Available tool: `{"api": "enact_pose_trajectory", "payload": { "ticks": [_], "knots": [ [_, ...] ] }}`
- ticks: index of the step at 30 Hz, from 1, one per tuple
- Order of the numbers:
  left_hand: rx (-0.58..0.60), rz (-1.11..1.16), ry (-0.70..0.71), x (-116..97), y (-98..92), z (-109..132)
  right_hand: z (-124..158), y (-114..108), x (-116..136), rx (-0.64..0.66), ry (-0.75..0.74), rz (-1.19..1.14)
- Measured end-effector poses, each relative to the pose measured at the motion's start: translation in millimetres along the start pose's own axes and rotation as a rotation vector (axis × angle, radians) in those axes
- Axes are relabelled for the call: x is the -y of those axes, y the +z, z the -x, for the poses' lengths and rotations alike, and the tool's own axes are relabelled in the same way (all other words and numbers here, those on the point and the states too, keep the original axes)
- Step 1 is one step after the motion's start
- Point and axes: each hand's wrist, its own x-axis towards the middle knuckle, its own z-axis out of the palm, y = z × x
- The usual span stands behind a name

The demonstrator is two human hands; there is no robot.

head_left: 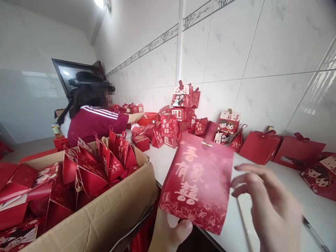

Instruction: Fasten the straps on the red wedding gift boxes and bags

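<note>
A red paper gift box [196, 182] with pale Chinese lettering, a flower pattern along its lower edge and a ribbon tab on top is held up close to me. My left hand [181, 231] grips it from below, its thumb showing at the bottom edge and the other fingers mostly hidden. Beside the box's right edge is my right hand [275, 206], its fingers apart and slightly curved, with nothing in it. Whether the fingertips touch the box I cannot tell. Under that hand lies a pale flat item [246, 217] on the white table [312, 213].
At left a cardboard carton [105, 217] is filled with red gift boxes. More boxes are stacked [181, 119] against the tiled wall, others standing at right [259, 145]. A person in a maroon shirt [99, 124] reaches toward a red basket [147, 119]. A pen-like object [315, 232] lies at lower right.
</note>
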Motion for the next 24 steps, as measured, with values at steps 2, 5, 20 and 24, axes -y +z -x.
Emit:
{"api": "enact_pose_trajectory", "payload": {
  "ticks": [2, 5, 20, 24],
  "knots": [
    [-0.037, -0.085, 0.083, -6, 3.5, 0, -12, 12, -5, 0.063, 0.079, -0.085],
    [-0.098, -0.302, 0.253, -16, 7.1, -3, -20, 25, -21, 0.255, 0.205, -0.267],
    [-0.075, -0.453, 0.607, -31, -6.3, -7, -26, 39, -35, 0.328, 0.47, -0.414],
    [-0.165, -0.412, 0.567, -26, 3.6, -3, -26, 40, -36, 0.31, 0.463, -0.455]
  ]
}}
